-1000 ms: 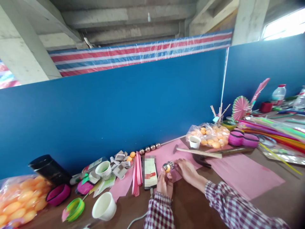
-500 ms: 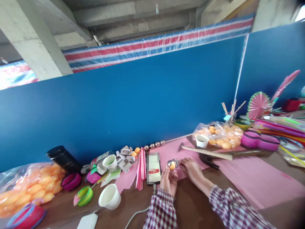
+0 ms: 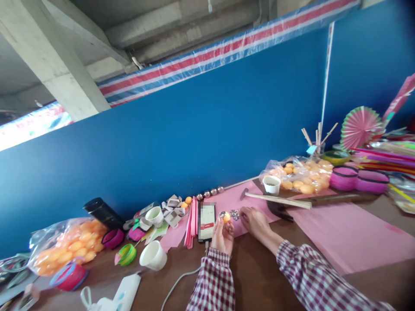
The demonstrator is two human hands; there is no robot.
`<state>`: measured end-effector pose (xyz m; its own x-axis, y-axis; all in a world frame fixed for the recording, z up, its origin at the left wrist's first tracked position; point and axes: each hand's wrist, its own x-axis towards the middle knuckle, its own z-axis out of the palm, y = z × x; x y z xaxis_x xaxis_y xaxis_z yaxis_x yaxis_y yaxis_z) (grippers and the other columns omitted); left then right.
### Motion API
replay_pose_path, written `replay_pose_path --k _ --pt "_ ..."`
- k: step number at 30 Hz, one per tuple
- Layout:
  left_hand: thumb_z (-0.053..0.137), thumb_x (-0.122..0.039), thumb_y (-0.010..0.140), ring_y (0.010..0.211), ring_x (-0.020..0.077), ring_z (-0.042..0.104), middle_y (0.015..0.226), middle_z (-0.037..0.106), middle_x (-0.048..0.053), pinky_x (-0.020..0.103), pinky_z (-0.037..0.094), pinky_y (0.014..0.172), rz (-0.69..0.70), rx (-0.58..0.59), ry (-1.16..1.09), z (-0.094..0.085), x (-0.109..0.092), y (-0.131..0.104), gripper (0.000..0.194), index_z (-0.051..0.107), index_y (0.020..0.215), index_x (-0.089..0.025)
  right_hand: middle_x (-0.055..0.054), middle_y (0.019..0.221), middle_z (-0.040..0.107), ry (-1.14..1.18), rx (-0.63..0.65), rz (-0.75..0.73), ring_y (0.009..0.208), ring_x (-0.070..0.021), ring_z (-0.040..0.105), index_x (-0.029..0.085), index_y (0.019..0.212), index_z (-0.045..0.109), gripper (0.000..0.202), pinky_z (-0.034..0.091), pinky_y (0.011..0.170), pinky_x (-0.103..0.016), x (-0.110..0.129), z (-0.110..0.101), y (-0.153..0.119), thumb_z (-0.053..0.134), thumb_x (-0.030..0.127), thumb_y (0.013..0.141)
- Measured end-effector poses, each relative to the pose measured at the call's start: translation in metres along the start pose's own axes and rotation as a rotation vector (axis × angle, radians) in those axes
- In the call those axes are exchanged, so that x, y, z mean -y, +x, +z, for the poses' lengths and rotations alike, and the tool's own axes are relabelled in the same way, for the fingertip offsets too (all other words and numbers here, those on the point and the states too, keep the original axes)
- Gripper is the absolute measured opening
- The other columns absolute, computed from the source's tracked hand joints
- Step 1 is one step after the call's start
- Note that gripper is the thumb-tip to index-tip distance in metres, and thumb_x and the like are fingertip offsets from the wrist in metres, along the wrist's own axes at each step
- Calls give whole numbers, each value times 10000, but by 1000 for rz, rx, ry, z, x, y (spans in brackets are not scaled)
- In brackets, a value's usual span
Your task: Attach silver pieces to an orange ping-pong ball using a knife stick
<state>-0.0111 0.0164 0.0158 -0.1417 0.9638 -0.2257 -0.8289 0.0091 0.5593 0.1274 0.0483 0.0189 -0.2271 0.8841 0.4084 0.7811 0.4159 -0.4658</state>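
My left hand [image 3: 223, 237] is closed around an orange ball [image 3: 226, 217], palm up, with the fingertips on its sides. A silvery, shiny patch covers part of the ball's upper left. Just right of it, a small heap of shiny silver pieces [image 3: 235, 214] lies on pink paper [image 3: 223, 199]; they are too small to name. At the heap's right edge is my right hand [image 3: 255, 222], its thumb and fingers drawn together. Whatever the right fingertips hold is hidden. Beyond the paper, several silver-covered balls [image 3: 210, 193] stand in a row along the blue partition.
A phone [image 3: 206, 222] with a cable lies left of my left hand. A hammer [image 3: 279, 199] rests on the right, near a white cup [image 3: 271, 185] and a bag of orange balls [image 3: 306, 185]. Another ball bag [image 3: 76, 246], a paper cup [image 3: 153, 255] and a power strip [image 3: 126, 291] are left.
The camera view has tilted and shifted. The ball in my left hand now sits a little farther left of the silver heap. My right hand stays beside the heap.
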Motion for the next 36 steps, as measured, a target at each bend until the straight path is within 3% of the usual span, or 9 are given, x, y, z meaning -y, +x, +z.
replay_pose_path --k 6,12,17,23,27,36 --pt "549 -165 765 664 89 603 889 640 72 198 508 608 -14 103 6 -4 -10 4 229 591 990 -179 -35 730 637 144 -99 -10 667 -153 558 175 795 572 138 375 596 -236 -5 5 -1 442 175 748" --pt "557 -230 765 732 119 616 940 633 86 245 508 676 -61 142 10 -3 -9 7 301 565 1065 -214 -44 768 647 493 -157 106 671 -157 584 173 849 600 191 430 629 -265 -7 7 4 452 275 784" --pt "598 -140 725 809 137 621 934 639 65 279 487 759 -11 145 8 -4 -6 7 380 549 1089 -236 -21 702 612 845 -158 194 614 -133 551 149 850 601 219 429 593 -254 6 1 4 501 329 776" --pt "642 -121 681 771 124 625 901 651 56 263 480 758 3 145 12 -6 -3 9 269 607 941 -178 14 690 567 1225 30 346 588 -85 483 169 826 568 213 366 505 -189 22 2 -4 600 354 724" --pt "658 -92 655 846 135 614 955 640 64 256 466 781 15 168 34 -8 0 11 318 599 956 -176 40 643 528 1403 127 381 534 -58 439 182 776 546 197 323 466 -169 20 5 -4 634 343 706" --pt "688 -110 624 812 111 607 948 635 26 237 454 753 34 158 127 -5 -1 9 346 590 939 -213 39 628 527 1537 216 399 515 -53 431 183 733 543 197 310 455 -174 14 10 -1 661 334 688"
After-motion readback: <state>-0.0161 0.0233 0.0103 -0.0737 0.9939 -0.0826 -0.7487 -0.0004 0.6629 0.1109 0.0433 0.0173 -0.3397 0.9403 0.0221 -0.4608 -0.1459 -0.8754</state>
